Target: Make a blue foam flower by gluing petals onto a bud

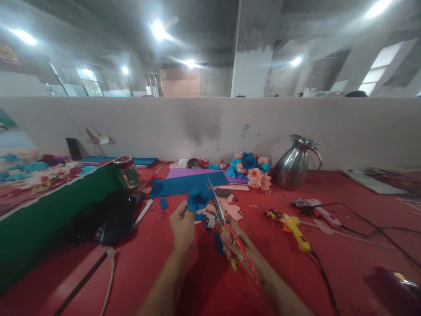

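You appear to be at a trimming step: your left hand (182,221) pinches a blue paper rose (198,199), bloom uppermost above the red table (136,270). Your right hand (228,240) grips scissors (221,211), long axis slanting away leftward, tips forward. The next cut calls for steady petals.

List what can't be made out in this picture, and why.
All in the head view:
Base of the blue flower: hidden by the left hand.
How the right hand sits in the scissors: blurred, partly hidden by the handles.
Marks on the partition: too small and blurred to read.
Dark object, lower right: blurred, cut off by the edge.
People beyond: hidden by the partition, except for head tops.
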The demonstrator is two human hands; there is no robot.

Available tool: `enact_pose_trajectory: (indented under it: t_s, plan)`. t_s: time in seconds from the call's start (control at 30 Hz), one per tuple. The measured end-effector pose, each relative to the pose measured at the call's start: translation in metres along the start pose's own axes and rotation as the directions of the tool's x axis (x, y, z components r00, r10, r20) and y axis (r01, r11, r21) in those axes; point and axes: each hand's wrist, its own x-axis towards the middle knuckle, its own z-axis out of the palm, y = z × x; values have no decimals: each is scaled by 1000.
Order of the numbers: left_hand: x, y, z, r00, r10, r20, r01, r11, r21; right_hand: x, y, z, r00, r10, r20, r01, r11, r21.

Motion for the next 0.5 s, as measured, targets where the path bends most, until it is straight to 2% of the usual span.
enact_pose_trajectory:
  t_s: [0.23, 0.5]
  plan:
    - [0, -4, 1, 1000, 21, -3, -21, 1000, -14, -3, -3, 0, 984, 141, 108, -148, 987, 58]
    - [-3, 1, 2, 1000, 30, -10, -30, 999, 14, -6, -9, 2, 983, 143, 114, -153, 984, 92]
